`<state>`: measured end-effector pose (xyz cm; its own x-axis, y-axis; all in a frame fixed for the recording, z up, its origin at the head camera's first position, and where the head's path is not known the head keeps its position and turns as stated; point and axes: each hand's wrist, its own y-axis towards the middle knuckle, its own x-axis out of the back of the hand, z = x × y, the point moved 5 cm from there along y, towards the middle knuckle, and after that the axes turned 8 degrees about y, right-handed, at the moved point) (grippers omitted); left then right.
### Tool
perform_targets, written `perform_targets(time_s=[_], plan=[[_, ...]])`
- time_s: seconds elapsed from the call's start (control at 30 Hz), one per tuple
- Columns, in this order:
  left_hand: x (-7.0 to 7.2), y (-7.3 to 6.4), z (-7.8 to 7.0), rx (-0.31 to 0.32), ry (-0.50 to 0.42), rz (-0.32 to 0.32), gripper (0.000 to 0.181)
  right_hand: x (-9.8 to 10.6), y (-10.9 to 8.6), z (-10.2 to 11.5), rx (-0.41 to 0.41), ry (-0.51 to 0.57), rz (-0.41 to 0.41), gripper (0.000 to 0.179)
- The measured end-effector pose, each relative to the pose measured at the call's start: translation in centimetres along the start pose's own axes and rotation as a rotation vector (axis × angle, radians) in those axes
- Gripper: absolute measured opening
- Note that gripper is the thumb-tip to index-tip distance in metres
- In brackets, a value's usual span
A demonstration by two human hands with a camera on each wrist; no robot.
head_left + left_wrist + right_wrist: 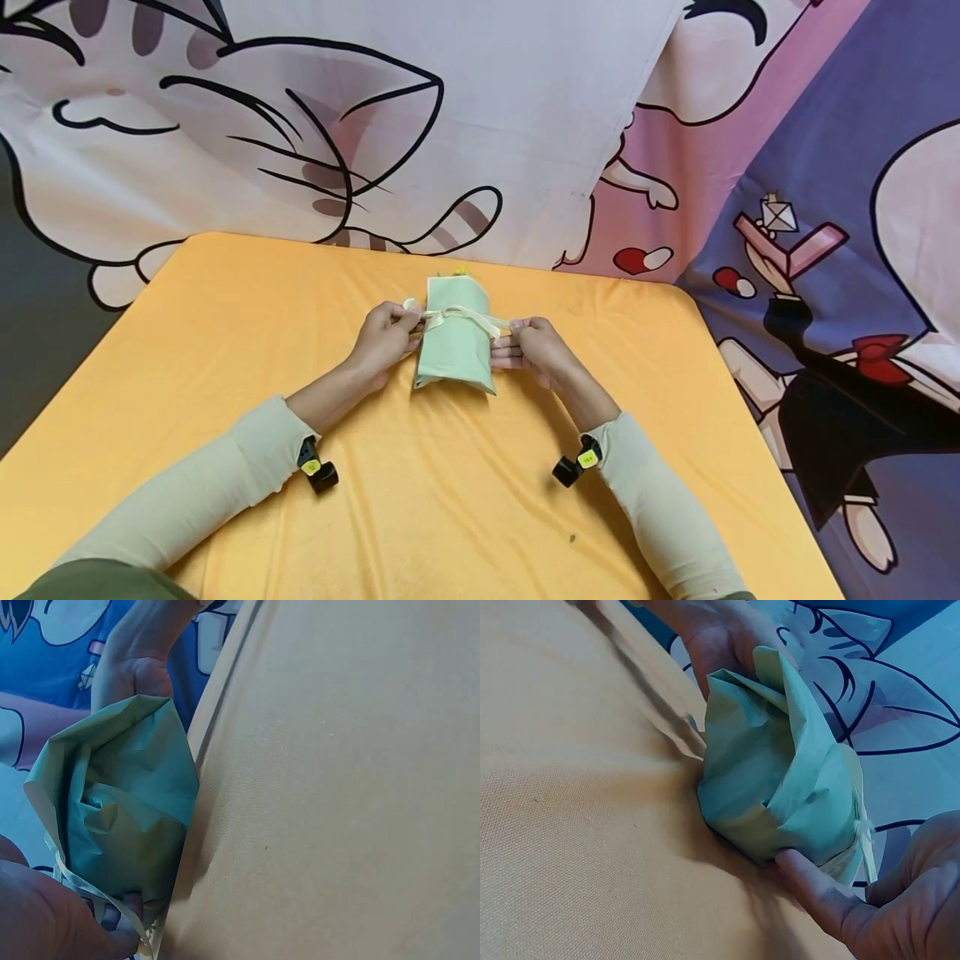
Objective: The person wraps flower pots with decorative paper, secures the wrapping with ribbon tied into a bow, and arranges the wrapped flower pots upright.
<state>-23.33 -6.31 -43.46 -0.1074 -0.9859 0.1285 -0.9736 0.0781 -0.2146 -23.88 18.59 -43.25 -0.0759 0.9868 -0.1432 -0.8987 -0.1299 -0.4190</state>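
Observation:
A pale green paper wrap (454,358), with bits of yellow flower (460,272) showing at its far end, lies upon the table. Around its middle runs a cream ribbon (468,313) with a loop at the front. My left hand (381,340) pinches the ribbon at the left side. On the right, my right hand (542,348) pinches the ribbon's other end between thumb and forefinger, its lower fingers touching the paper edge. Both wrist views show the folded near end of the wrap (139,817) (750,780); what lies inside is hidden.
An orange-yellow cloth (420,500) covers the table. Behind it hangs a printed cat backdrop (525,133), and a purple printed panel (840,200) stands at the right. A small dark speck (572,538) lies near the front. Each wrist wears a small black camera (318,471).

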Motion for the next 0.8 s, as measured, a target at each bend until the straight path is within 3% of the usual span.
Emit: perform_targets(time_s=[0.23,0.37,0.5,0.6,0.67,0.8], plan=[[0.2,0.2,0.0,0.031,-0.024,0.038,0.021,0.4,-0.4,0.1,0.024,-0.039,0.016,0.012],[0.2,0.4,-0.2,0.029,-0.034,0.053,0.027,0.6,-0.9,0.8,0.072,-0.125,-0.025,0.028],[0.1,0.5,-0.4,0.008,-0.028,0.048,0.036,-0.1,-1.9,2.2,0.283,-0.395,-0.148,0.056],[0.0,0.6,-0.3,0.016,-0.004,0.069,0.042,-1.5,-2.8,3.1,0.478,-0.611,-0.183,0.059],[0.0,0.8,-0.1,0.035,0.018,0.088,0.046,-2.7,-3.1,3.3,0.578,-0.701,-0.142,0.056],[-0.2,1.1,-0.1,0.021,0.081,0.15,0.046,-4.5,-3.3,3.5,0.658,-0.813,-0.044,0.039]])
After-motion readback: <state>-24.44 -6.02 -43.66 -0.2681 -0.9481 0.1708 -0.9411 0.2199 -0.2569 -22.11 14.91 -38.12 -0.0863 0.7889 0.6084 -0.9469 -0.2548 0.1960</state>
